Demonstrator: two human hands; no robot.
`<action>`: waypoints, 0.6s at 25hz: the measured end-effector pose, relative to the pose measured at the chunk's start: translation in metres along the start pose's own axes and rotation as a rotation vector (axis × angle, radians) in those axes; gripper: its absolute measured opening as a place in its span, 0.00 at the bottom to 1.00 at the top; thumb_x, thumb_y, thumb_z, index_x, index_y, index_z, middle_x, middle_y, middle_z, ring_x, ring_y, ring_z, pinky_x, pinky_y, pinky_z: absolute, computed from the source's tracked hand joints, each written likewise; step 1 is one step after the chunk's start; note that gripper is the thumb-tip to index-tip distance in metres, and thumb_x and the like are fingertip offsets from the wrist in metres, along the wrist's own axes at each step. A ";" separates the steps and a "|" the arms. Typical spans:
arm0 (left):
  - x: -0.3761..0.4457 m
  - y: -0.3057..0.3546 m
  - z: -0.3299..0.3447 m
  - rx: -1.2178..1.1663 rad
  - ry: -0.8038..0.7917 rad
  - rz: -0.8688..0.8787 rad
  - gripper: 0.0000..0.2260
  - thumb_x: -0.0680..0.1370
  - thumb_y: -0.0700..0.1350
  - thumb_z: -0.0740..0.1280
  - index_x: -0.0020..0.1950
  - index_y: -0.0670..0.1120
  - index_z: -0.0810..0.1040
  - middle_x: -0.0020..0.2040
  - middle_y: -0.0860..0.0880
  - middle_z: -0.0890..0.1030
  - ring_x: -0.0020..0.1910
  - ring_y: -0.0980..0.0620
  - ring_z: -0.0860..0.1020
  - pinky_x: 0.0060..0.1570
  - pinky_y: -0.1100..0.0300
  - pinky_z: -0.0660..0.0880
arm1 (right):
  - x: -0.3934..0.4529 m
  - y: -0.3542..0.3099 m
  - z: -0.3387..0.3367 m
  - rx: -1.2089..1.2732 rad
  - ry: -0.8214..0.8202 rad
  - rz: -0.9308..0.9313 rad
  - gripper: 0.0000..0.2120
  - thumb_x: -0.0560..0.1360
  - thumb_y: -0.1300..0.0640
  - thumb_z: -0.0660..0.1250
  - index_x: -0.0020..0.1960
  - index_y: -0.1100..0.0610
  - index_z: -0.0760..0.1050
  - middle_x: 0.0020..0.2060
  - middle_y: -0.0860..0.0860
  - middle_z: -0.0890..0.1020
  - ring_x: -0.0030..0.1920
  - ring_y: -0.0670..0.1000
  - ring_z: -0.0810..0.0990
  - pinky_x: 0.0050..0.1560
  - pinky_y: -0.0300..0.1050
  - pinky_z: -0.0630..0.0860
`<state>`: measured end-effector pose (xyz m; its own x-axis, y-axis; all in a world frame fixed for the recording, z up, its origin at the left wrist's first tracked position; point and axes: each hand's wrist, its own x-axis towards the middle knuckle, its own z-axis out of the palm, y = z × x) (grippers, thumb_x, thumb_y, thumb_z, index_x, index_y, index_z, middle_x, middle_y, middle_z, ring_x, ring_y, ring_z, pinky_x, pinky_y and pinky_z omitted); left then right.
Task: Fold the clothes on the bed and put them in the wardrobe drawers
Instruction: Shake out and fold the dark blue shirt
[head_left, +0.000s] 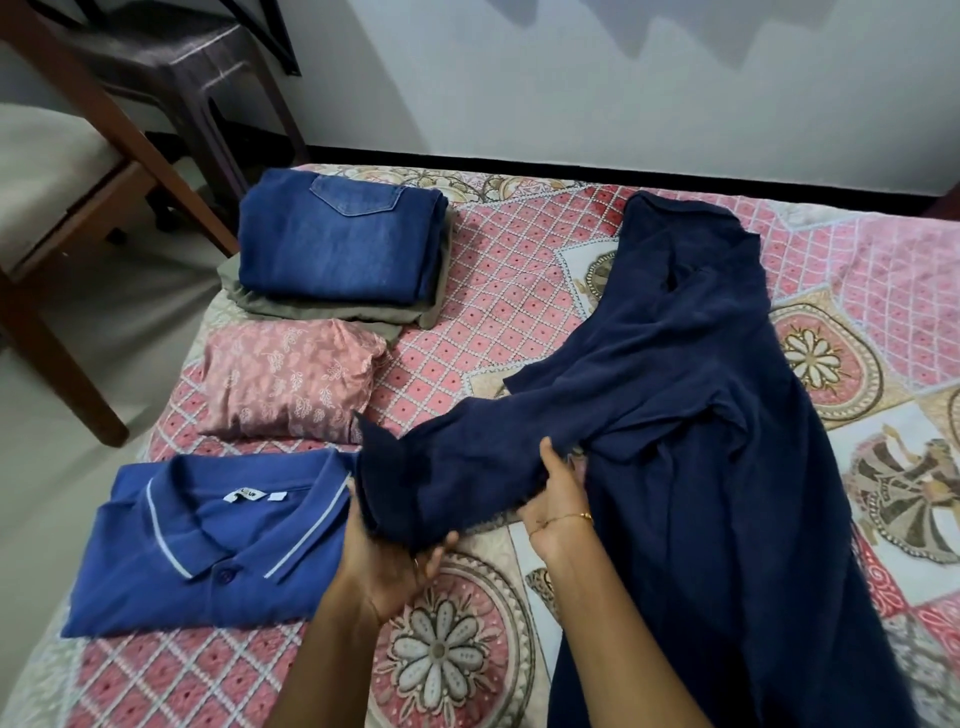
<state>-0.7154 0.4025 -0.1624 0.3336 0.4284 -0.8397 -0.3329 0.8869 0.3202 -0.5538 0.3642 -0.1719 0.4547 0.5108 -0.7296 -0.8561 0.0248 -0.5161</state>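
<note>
Both hands hold one sleeve (441, 467) of the navy garment (701, 415): the left hand (384, 561) lies palm up under the sleeve's cuff end, thumb curled over the cloth's lower edge and fingers hidden beneath it; the right hand (558, 499) grips the sleeve nearer the body of the garment, thumb raised on top and fingers tucked under the fabric, a thin gold bracelet (571, 518) at its wrist; the sleeve is lifted a little between the two hands and its cuff sticks out past the left hand; the rest of the navy garment lies unfolded on the bed (467, 649), spreading from the right hand away to the collar at the far side and down past the right forearm to the near edge; just left of the left hand lies a folded blue polo (208, 540), collar up, the cuff touching or overlapping its collar edge; beyond the left hand sits a folded pink garment (291, 379); farther off still, folded jeans (337, 244) rest on a folded olive garment (332, 309); past the bed, to the far left, stand a wooden chair (104, 156) and a dark plastic stool (208, 62) by the white wall (571, 78).
</note>
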 end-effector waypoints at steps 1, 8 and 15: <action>-0.001 0.000 0.003 0.002 0.065 0.046 0.33 0.69 0.73 0.57 0.54 0.47 0.79 0.48 0.42 0.81 0.44 0.40 0.80 0.42 0.48 0.80 | -0.002 0.004 -0.003 -0.003 -0.015 0.016 0.14 0.77 0.58 0.64 0.62 0.54 0.74 0.56 0.54 0.80 0.54 0.54 0.79 0.55 0.52 0.76; -0.007 -0.006 0.034 0.235 0.433 0.464 0.11 0.75 0.41 0.69 0.56 0.42 0.74 0.57 0.42 0.79 0.53 0.43 0.77 0.56 0.47 0.75 | -0.017 0.019 -0.008 -0.528 0.337 -0.263 0.25 0.71 0.70 0.66 0.67 0.64 0.66 0.58 0.60 0.75 0.54 0.60 0.76 0.51 0.48 0.73; -0.028 0.004 0.045 -0.247 0.305 0.565 0.03 0.78 0.41 0.62 0.49 0.44 0.75 0.45 0.49 0.79 0.43 0.52 0.77 0.38 0.59 0.76 | -0.001 -0.004 -0.002 -2.156 -0.176 -0.754 0.31 0.76 0.63 0.59 0.76 0.54 0.52 0.76 0.53 0.51 0.76 0.53 0.44 0.73 0.55 0.51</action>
<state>-0.6865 0.4020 -0.1175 -0.2014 0.7140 -0.6705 -0.5863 0.4605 0.6665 -0.5504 0.3622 -0.1696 0.3369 0.9022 -0.2693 0.8868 -0.4002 -0.2313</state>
